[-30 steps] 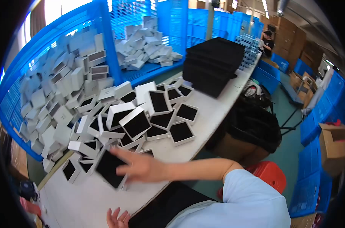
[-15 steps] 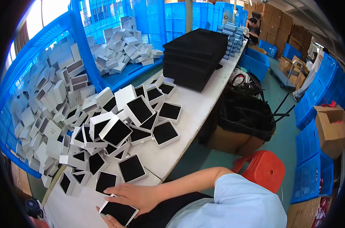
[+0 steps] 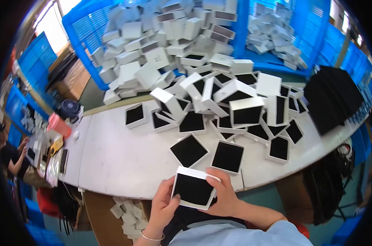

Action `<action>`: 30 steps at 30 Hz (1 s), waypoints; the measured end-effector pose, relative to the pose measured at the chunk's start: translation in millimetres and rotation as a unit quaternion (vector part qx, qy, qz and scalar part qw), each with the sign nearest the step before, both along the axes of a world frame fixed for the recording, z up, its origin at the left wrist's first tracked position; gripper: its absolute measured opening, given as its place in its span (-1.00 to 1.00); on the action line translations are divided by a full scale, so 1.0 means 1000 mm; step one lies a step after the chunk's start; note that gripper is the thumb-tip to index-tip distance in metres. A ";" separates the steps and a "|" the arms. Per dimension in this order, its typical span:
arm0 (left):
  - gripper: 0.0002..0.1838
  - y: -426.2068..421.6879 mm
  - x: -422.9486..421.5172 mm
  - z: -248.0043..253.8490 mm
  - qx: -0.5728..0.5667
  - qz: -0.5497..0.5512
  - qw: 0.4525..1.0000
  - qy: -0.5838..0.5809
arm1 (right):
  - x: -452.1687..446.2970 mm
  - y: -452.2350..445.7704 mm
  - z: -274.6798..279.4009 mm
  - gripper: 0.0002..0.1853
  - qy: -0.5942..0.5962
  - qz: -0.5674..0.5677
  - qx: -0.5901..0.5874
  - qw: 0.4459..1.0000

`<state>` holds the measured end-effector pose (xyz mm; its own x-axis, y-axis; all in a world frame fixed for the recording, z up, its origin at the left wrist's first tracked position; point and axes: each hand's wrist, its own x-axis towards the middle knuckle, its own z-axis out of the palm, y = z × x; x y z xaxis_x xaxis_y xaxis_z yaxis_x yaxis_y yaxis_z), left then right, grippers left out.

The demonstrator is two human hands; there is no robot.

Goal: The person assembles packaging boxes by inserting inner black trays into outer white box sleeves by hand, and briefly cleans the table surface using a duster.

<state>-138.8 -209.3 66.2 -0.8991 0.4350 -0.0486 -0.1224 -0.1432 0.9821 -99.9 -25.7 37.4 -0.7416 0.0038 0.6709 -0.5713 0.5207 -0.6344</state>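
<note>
A white box with a black lining [image 3: 193, 189] is held between my two hands at the table's front edge, its lined inside facing up. My left hand [image 3: 164, 204] grips the left side, thumb on the lower left rim. My right hand [image 3: 226, 196] is closed round the right side, fingers at the upper right corner. Just beyond lie two more black-lined white boxes, one turned askew [image 3: 189, 150] and one nearly square to me [image 3: 227, 157]. Behind them rises a jumbled pile of such boxes [image 3: 246, 111], some tilted or stacked on others.
Blue crates [image 3: 82, 37] full of white boxes stand behind the white table [image 3: 108, 160]. A stack of black sheets [image 3: 332, 98] is at the right. To the left are a pink cup [image 3: 59, 125], a small fan [image 3: 69, 109] and another person [image 3: 14, 160]. Below sits a carton of white pieces [image 3: 130, 217].
The view has swung left, bringing the other person and the table's left end into sight. Both hands still hold the lined box, now lifted and gripped at its two sides.
</note>
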 end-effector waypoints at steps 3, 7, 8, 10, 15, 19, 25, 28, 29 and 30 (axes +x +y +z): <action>-0.47 -0.006 -0.013 0.004 -0.073 -0.022 0.997 0.032 | -0.008 0.002 -0.002 -0.11 0.039 0.015 -0.001 0.999; -0.38 -0.034 -0.095 0.035 -0.070 -0.124 0.956 0.255 | -0.013 0.015 -0.007 -0.03 0.043 0.013 -0.005 0.999; -0.43 -0.033 -0.121 0.040 -0.026 -0.069 0.977 0.202 | -0.013 0.016 -0.010 0.00 0.029 0.007 -0.031 0.999; -0.48 -0.015 -0.186 0.057 -0.101 0.097 0.981 0.134 | -0.011 0.019 -0.016 0.04 0.005 0.020 -0.026 0.999; -0.03 0.032 -0.357 0.022 -0.204 0.260 0.943 0.052 | -0.012 0.017 -0.026 0.04 0.007 0.032 0.011 0.999; -0.30 0.055 -0.408 -0.010 -0.239 0.309 0.905 0.169 | -0.012 0.017 -0.025 0.09 0.017 -0.001 0.032 0.999; -0.54 0.007 -0.274 0.023 -0.322 0.281 0.548 0.719 | -0.007 0.022 -0.028 0.32 0.004 -0.032 -0.043 0.999; -0.56 -0.029 -0.201 0.029 -0.319 0.241 0.547 0.735 | -0.013 0.026 -0.015 0.37 -0.066 0.053 -0.160 0.983; -0.57 -0.037 -0.178 0.030 -0.315 0.216 0.565 0.731 | -0.013 0.027 -0.010 0.36 -0.087 0.080 -0.180 0.976; -0.57 -0.044 -0.155 0.031 -0.321 0.217 0.566 0.728 | -0.015 0.029 -0.005 0.34 -0.106 0.105 -0.198 0.969</action>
<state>-294.2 -253.4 97.2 -0.2059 0.4699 0.8584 0.7925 0.5947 -0.1355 -114.4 3.3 32.6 -0.8751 0.0640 0.4796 -0.4726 0.0991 -0.8757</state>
